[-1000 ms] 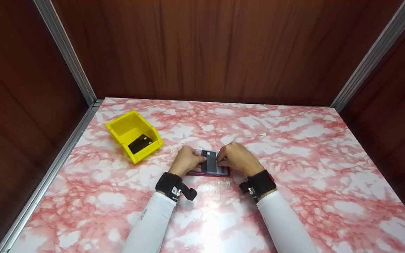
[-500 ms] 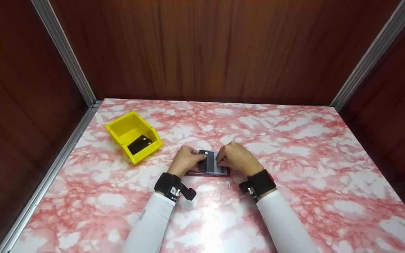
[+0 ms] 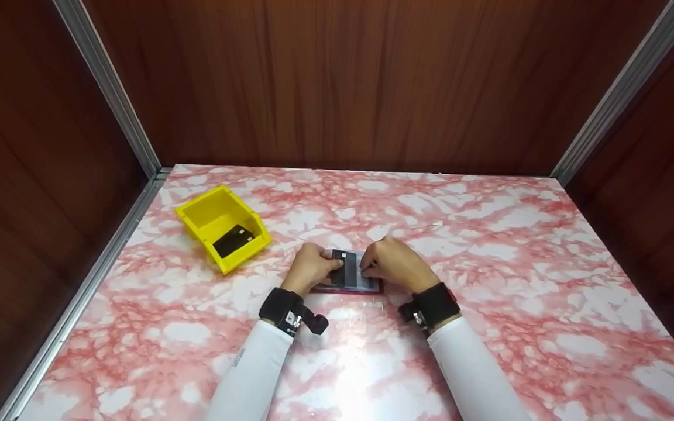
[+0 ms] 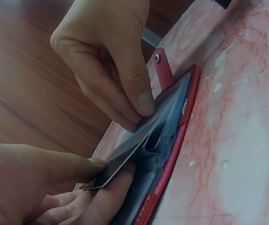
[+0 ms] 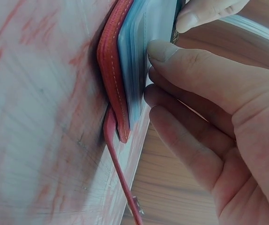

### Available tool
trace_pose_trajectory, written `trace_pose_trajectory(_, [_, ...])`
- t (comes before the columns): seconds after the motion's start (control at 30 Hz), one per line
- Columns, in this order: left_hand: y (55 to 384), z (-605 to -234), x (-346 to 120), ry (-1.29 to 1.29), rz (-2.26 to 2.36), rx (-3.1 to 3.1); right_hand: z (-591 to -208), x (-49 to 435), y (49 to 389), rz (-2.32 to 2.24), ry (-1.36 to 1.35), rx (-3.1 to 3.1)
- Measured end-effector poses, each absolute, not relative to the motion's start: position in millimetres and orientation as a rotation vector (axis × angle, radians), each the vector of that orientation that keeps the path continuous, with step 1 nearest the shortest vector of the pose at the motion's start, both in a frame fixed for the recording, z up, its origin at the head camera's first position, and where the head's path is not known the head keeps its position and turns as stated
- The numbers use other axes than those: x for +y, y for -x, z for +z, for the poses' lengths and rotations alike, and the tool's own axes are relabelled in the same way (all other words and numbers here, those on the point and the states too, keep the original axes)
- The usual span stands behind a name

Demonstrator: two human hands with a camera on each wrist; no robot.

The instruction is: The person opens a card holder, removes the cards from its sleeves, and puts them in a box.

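Observation:
A red card holder [image 5: 113, 61] with clear plastic sleeves [image 4: 179, 105] lies opened on the table between the hands. My left hand [image 3: 309, 268] pinches a dark card [image 3: 346, 269] between thumb [image 4: 85, 168] and fingers, the thumb on top. Much of that card lies under a clear sleeve, its far part showing greyer in the head view. On the other side, my right hand [image 3: 392, 263] pinches the sleeve's edge between thumb [image 5: 165, 51] and curled fingertips. The holder's red strap [image 4: 163, 70] with a metal snap sticks out past the right hand's side.
A yellow bin [image 3: 223, 228] stands at the back left, with black cards [image 3: 233, 241] lying in it. The red-and-white marbled table [image 3: 489, 234] is bounded by brown wood-look panels [image 3: 337, 88] and metal corner posts [image 3: 106, 88].
The card has shifted slightly left in the left hand's pinch. Both hands stay nearly in place at the card holder, and the yellow bin has not moved.

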State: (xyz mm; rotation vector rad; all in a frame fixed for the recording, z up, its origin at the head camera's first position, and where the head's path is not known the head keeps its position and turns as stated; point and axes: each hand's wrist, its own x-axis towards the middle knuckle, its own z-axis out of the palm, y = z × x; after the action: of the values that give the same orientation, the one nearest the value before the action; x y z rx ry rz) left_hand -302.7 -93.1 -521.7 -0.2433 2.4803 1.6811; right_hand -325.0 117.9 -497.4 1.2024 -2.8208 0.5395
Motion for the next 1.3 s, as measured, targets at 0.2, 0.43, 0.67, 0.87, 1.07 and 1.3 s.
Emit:
trace_pose_trajectory(0.2, [301, -518, -96, 0.256, 1.697, 2.473, -498, 118, 325, 0.548, -1.203, -2.81])
trace_pose_trajectory(0.43, [302, -515, -100, 0.262, 1.774, 2.439, -500, 118, 326, 0.549, -1.198, -2.82])
trace_pose_trajectory(0.67, [302, -510, -105, 0.237, 1.776, 2.455, -498, 117, 326, 0.547, -1.2, -2.827])
trace_pose_trajectory(0.87, [304, -508, -110, 0.209, 1.733, 2.503, -498, 117, 326, 0.545, -1.203, -2.833])
trace_pose_trajectory(1.07, [305, -506, -112, 0.209, 1.689, 2.533, -497, 118, 325, 0.544, -1.214, -2.807])
trace_pose_trajectory(1.3, [305, -503, -114, 0.207, 1.707, 2.526, -497, 117, 325, 0.551, -1.204, -2.818])
